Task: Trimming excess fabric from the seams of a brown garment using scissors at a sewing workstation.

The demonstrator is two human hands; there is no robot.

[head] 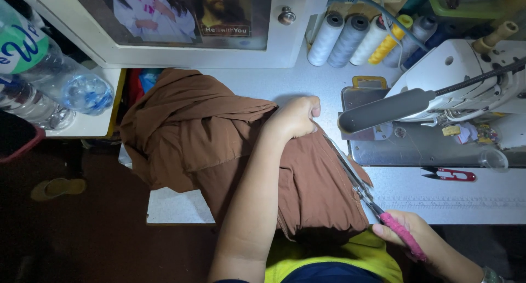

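While the left hand (293, 118) presses curled fingers down on the bunched brown cotton cloth (219, 146) lying on the white worktop (438, 198), the right hand (408, 228) grips pink-wrapped steel scissors (364, 192), whose blades run along the cloth's edge toward the left fingers. The cut could likely wander if a fold slips. A small red thread snip (449, 175) lies just beyond the right hand.

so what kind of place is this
Likely a home sewing corner: a sewing machine on the table, thread cones behind it, and scissors in the right hand at brown cloth.
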